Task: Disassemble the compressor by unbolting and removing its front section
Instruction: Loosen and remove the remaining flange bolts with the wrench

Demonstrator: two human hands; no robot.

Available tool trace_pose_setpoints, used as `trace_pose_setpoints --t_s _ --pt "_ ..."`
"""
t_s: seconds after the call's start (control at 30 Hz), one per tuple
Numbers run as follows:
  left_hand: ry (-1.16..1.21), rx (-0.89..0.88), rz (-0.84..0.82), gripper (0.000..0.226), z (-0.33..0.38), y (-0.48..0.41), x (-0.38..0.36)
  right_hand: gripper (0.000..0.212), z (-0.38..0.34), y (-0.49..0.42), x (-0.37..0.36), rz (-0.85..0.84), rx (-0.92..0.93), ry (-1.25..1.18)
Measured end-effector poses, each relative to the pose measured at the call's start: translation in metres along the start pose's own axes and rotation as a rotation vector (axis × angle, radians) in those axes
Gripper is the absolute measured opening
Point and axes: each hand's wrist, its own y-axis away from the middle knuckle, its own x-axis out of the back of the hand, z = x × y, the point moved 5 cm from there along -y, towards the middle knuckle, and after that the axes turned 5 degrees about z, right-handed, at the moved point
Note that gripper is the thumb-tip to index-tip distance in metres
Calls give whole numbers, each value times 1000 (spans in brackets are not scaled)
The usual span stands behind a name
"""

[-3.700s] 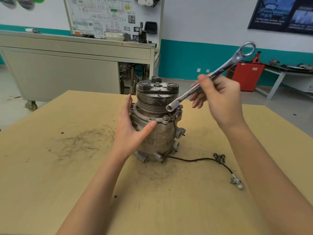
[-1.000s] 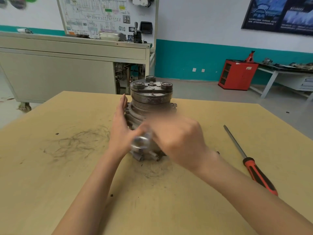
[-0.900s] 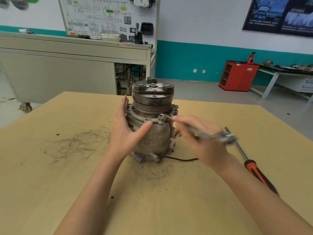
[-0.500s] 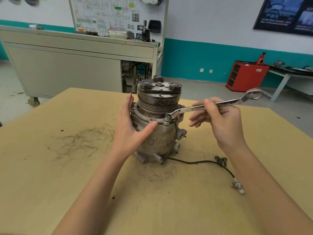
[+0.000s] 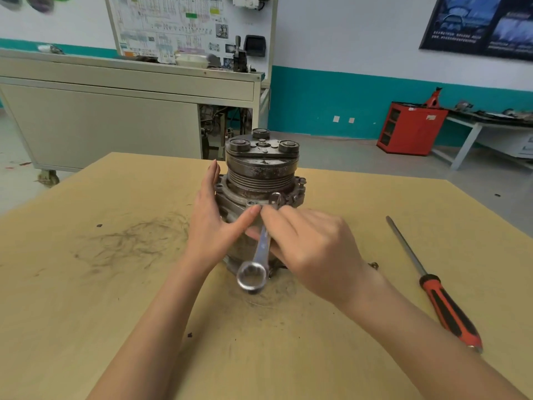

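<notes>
The grey metal compressor point(image 5: 261, 174) stands upright on the wooden table point(image 5: 86, 298), its pulley end on top. My left hand point(image 5: 215, 226) wraps the left side of its body, thumb across the front just under the flange. My right hand point(image 5: 311, 249) grips the shaft of a silver combination wrench point(image 5: 261, 249). The wrench's open end sits on a flange bolt point(image 5: 275, 197) at the front, and its ring end point(image 5: 251, 276) points toward me. The lower front of the compressor is hidden behind both hands.
A red-handled screwdriver point(image 5: 432, 287) lies on the table to the right. Dark scuff marks point(image 5: 127, 241) cover the table to the left. Beyond the table stand a grey cabinet bench point(image 5: 115, 111), a red cabinet point(image 5: 409, 128) and a white bench point(image 5: 490, 131).
The wrench handle has swung from pointing right to pointing toward me, its open end staying on the front flange bolt. My left hand has kept its hold on the compressor.
</notes>
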Motion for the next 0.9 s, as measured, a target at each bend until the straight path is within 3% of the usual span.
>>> trace_pose_setpoints --t_s 0.1,0.17,0.23,0.33,0.4,0.47,0.57,0.67,0.8,0.9 --pt "-20 1 -2 114 0 2 1 25 5 13 -1 74 -52 -61" --pt "-23 -4 -3 111 1 2 1 28 23 26 -2 128 -191 -306" --pt "-29 -4 -6 110 2 2 1 21 48 42 -8 146 -517 -756" --pt "-39 -3 -2 109 3 2 1 29 78 58 -37 130 -1149 -1357" --pt "-44 -1 -4 108 2 1 1 35 90 60 -59 84 -1435 -1555" --pt "-47 0 -5 108 1 2 1 36 97 55 -73 -13 -1571 -1657" --pt "-44 5 -8 108 1 2 1 36 108 45 -79 -102 -1556 -1666" --pt "-46 3 -15 108 2 2 1 39 122 33 -63 27 -1413 -1490" --pt "-56 1 -13 108 3 1 1 32 112 10 -22 119 -1017 -1041" --pt "-59 -1 -12 108 3 2 1 32 77 -13 4 106 -521 -580"
